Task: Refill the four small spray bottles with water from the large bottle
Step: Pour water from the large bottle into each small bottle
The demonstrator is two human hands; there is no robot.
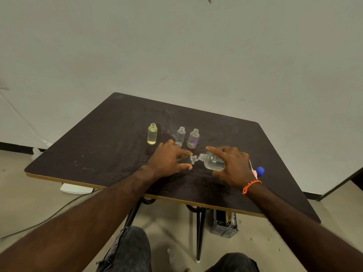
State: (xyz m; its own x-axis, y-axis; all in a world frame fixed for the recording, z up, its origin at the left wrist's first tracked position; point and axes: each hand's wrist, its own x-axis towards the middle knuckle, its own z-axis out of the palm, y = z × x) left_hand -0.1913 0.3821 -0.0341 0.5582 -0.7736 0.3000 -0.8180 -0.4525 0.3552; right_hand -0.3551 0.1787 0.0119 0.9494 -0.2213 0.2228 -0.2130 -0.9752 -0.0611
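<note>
My left hand grips a small clear bottle, tilted with its open neck pointing right. My right hand holds the large clear bottle tipped over to the left, its mouth touching the small bottle's neck. Three more small bottles stand uncapped behind my hands: a yellowish one on the left, a clear one in the middle and a purplish one to its right.
A blue cap and a pink spray top lie on the dark table just right of my right wrist. A grey basket sits on the floor under the table. A wall stands behind.
</note>
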